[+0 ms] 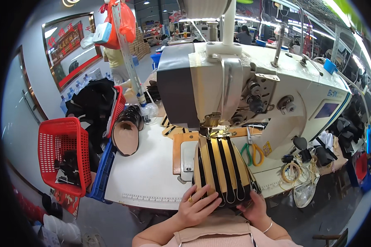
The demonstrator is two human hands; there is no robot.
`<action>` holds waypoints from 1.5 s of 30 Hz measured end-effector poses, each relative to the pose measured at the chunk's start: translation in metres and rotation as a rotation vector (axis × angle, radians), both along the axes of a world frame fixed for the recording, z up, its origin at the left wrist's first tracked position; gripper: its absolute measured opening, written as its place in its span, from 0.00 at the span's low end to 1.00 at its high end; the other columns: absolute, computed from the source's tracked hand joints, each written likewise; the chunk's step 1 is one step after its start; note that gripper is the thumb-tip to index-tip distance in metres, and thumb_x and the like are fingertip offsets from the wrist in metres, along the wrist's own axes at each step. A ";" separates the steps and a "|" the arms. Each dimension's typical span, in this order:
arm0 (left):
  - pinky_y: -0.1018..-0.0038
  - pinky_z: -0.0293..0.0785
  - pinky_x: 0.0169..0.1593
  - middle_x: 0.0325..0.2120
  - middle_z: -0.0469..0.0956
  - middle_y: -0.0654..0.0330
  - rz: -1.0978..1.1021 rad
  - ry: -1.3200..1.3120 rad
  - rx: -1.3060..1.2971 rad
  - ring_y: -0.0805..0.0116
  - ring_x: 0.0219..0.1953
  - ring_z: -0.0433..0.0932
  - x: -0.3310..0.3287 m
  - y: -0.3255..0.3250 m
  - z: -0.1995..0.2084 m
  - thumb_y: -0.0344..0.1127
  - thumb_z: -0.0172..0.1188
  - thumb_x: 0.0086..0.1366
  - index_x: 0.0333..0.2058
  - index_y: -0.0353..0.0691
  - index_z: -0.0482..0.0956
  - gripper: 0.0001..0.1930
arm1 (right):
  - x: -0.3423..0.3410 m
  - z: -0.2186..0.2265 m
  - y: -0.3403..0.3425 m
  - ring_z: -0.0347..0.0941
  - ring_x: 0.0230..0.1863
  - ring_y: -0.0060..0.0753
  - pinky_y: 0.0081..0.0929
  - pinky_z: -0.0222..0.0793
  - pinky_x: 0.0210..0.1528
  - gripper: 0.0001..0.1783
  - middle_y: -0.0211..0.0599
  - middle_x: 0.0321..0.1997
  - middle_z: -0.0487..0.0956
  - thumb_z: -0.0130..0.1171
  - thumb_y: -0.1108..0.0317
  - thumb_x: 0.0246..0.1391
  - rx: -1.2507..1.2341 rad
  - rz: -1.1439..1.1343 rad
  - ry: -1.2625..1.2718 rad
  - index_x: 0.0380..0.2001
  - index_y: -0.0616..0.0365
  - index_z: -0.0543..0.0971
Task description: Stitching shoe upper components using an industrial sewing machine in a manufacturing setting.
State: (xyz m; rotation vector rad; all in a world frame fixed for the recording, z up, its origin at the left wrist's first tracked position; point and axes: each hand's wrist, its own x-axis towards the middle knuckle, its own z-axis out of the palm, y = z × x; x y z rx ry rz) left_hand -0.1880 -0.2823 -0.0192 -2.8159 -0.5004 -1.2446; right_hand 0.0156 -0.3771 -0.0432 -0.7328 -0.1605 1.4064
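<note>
At the white bench [152, 177], left hand [199, 206] rests, grip loosely spread, on a black-and-tan striped panel [224, 162]; right hand [254, 208] curls at its near-right corner, pinch unclear.

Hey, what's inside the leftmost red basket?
Inside the red basket are black pieces, with something pale among them; whatever lies beneath them is covered.

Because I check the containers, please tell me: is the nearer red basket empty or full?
Neither: the red basket is partly filled. Dark pieces lie inside, and bare wall shows above them.
</note>
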 end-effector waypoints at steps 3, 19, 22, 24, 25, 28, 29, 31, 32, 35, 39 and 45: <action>0.61 0.59 0.55 0.38 0.76 0.68 -0.008 0.008 0.016 0.66 0.49 0.72 -0.002 0.002 0.004 0.32 0.58 0.49 0.35 0.49 0.80 0.13 | 0.005 -0.001 0.003 0.76 0.29 0.36 0.31 0.76 0.26 0.20 0.39 0.38 0.76 0.50 0.74 0.51 0.021 -0.043 -0.227 0.49 0.55 0.66; 0.60 0.57 0.55 0.37 0.76 0.67 -0.018 -0.027 0.000 0.65 0.48 0.71 0.008 0.041 0.010 0.30 0.60 0.45 0.34 0.48 0.80 0.14 | 0.012 0.010 0.038 0.74 0.19 0.32 0.23 0.73 0.19 0.14 0.40 0.29 0.78 0.50 0.71 0.52 0.067 -0.052 -0.294 0.43 0.60 0.70; 0.60 0.55 0.56 0.37 0.76 0.68 -0.017 -0.046 0.002 0.66 0.49 0.71 0.010 0.053 0.008 0.29 0.59 0.46 0.34 0.49 0.80 0.14 | 0.013 0.011 0.049 0.74 0.19 0.31 0.23 0.72 0.19 0.14 0.40 0.29 0.78 0.50 0.71 0.52 0.111 -0.049 -0.282 0.43 0.60 0.70; 0.60 0.55 0.57 0.37 0.76 0.68 -0.019 -0.050 0.020 0.65 0.48 0.71 0.012 0.062 0.011 0.29 0.58 0.46 0.34 0.50 0.80 0.13 | 0.013 0.016 0.056 0.73 0.19 0.31 0.23 0.72 0.20 0.13 0.39 0.28 0.78 0.51 0.70 0.52 0.095 -0.053 -0.280 0.42 0.60 0.71; 0.60 0.55 0.57 0.37 0.76 0.68 -0.019 -0.045 0.034 0.65 0.48 0.71 0.012 0.065 0.013 0.29 0.58 0.46 0.34 0.50 0.80 0.13 | 0.014 0.016 0.060 0.73 0.18 0.30 0.22 0.70 0.19 0.11 0.38 0.27 0.78 0.51 0.69 0.52 0.094 -0.058 -0.294 0.40 0.60 0.72; 0.59 0.55 0.57 0.37 0.76 0.68 -0.023 -0.035 0.050 0.65 0.48 0.72 0.014 0.078 0.017 0.28 0.57 0.48 0.34 0.50 0.80 0.13 | 0.015 0.021 0.071 0.72 0.18 0.29 0.20 0.66 0.17 0.09 0.37 0.25 0.78 0.52 0.68 0.53 0.098 -0.058 -0.320 0.36 0.59 0.73; 0.59 0.54 0.57 0.37 0.76 0.68 -0.035 -0.051 0.045 0.65 0.48 0.72 0.016 0.082 0.016 0.27 0.57 0.47 0.35 0.50 0.80 0.14 | 0.016 0.023 0.074 0.72 0.17 0.28 0.20 0.64 0.16 0.08 0.37 0.24 0.77 0.52 0.67 0.53 0.102 -0.052 -0.331 0.34 0.59 0.73; 0.58 0.54 0.57 0.37 0.76 0.67 -0.036 -0.057 0.044 0.65 0.48 0.72 0.020 0.088 0.019 0.27 0.56 0.47 0.35 0.50 0.80 0.15 | 0.019 0.021 0.081 0.72 0.17 0.28 0.19 0.61 0.16 0.08 0.36 0.23 0.77 0.52 0.66 0.53 0.094 -0.056 -0.343 0.33 0.59 0.74; 0.58 0.55 0.57 0.37 0.76 0.67 -0.037 -0.063 0.041 0.65 0.48 0.72 0.021 0.091 0.021 0.26 0.56 0.47 0.35 0.51 0.80 0.15 | 0.021 0.020 0.084 0.71 0.17 0.27 0.18 0.59 0.15 0.08 0.36 0.22 0.77 0.52 0.65 0.53 0.085 -0.057 -0.355 0.31 0.58 0.74; 0.58 0.55 0.57 0.37 0.76 0.68 -0.042 -0.067 0.021 0.64 0.48 0.71 0.025 0.101 0.023 0.25 0.56 0.45 0.35 0.51 0.80 0.17 | 0.022 0.023 0.095 0.71 0.17 0.26 0.18 0.60 0.15 0.08 0.34 0.21 0.76 0.53 0.65 0.53 0.059 -0.096 -0.317 0.30 0.58 0.74; 0.59 0.55 0.57 0.38 0.75 0.67 -0.056 -0.080 0.021 0.64 0.49 0.71 0.029 0.117 0.025 0.24 0.56 0.42 0.36 0.51 0.79 0.19 | 0.029 0.025 0.109 0.71 0.17 0.26 0.18 0.60 0.16 0.08 0.34 0.21 0.76 0.53 0.64 0.53 0.115 -0.059 -0.317 0.29 0.58 0.74; 0.60 0.56 0.56 0.38 0.74 0.67 -0.009 -0.094 0.018 0.65 0.47 0.72 0.036 0.123 0.026 0.26 0.59 0.44 0.36 0.51 0.79 0.17 | 0.026 0.033 0.121 0.71 0.18 0.25 0.19 0.59 0.17 0.10 0.34 0.20 0.75 0.54 0.63 0.52 0.110 -0.096 -0.344 0.30 0.59 0.75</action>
